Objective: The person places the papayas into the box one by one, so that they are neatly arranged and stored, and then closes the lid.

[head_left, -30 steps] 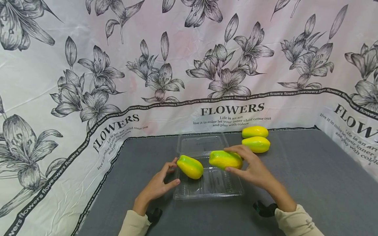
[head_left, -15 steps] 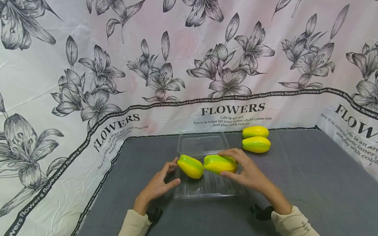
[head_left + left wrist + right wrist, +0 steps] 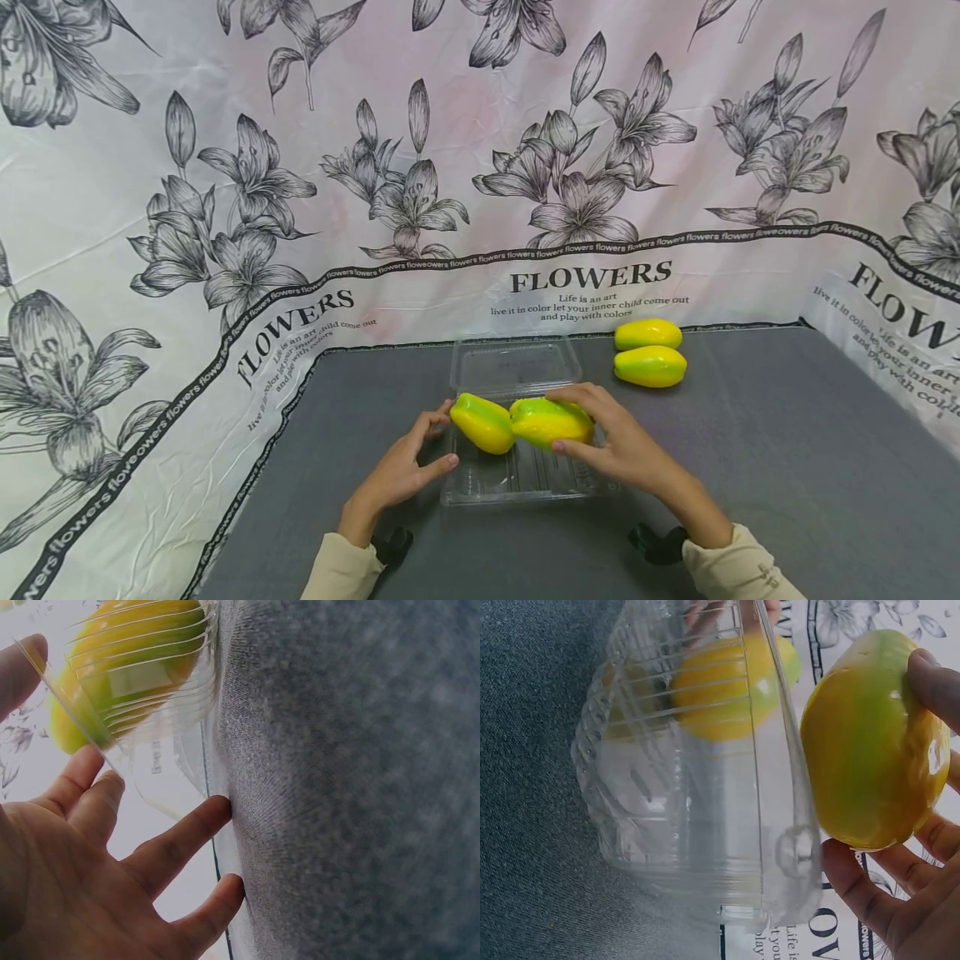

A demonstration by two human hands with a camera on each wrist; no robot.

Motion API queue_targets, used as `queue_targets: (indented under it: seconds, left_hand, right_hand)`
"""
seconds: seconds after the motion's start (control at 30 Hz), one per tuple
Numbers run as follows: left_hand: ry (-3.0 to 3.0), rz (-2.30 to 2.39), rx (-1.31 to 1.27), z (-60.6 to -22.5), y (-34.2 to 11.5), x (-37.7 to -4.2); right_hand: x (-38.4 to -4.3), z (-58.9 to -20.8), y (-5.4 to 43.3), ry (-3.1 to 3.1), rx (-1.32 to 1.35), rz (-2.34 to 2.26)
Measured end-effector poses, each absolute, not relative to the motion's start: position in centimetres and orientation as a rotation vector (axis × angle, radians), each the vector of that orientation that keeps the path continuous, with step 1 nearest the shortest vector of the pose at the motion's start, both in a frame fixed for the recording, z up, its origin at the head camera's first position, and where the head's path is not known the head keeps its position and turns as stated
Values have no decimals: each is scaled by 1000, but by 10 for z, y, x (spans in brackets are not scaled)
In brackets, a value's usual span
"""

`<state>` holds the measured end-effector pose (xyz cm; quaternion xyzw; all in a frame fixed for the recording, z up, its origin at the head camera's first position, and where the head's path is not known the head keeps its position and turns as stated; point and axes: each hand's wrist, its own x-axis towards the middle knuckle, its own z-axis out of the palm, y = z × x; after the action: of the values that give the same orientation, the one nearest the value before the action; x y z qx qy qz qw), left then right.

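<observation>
A yellow-green papaya (image 3: pixel 551 422) is in my right hand (image 3: pixel 618 437), gripped between thumb and fingers over the right side of a clear plastic clamshell box (image 3: pixel 528 498). In the right wrist view this held papaya (image 3: pixel 874 742) shows just above the box's rim. Another papaya (image 3: pixel 483 425) lies in the left part of the box, and in the head view the two overlap end to side. My left hand (image 3: pixel 401 467) rests at the box's left side, fingers spread. In the left wrist view, its fingertips (image 3: pixel 88 759) are right at the clear wall.
Two more papayas (image 3: pixel 648 334) (image 3: pixel 650 367) lie side by side at the back right of the grey tabletop (image 3: pixel 787 467). The box's raised lid (image 3: pixel 513 367) extends behind its base. A flower-printed cloth (image 3: pixel 592 287) hangs along the back and sides.
My right hand has moved left with its papaya, closing the gap to the papaya in the box. The left hand has stayed in place.
</observation>
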<state>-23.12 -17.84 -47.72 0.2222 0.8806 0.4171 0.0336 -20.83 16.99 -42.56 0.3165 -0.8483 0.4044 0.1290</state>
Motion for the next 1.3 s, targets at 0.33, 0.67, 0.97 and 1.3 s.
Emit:
queue_targets:
  seconds: [0.33,0.67,0.97,1.3]
  left_hand:
    - [2712,1285,654,-477,-178,-233]
    - [2725,1263,628,-476,-176,-231]
    - [2727,1267,648,-477,-175,-231]
    - [2720,1279,674,-477,-178,-232]
  right_hand:
    - [-209,-426,167,-2453,934,1167]
    - [-208,-433,162,-2434,975,1189]
    - [-206,-437,156,-2433,990,1187]
    - [-204,-440,147,-2476,1001,1196]
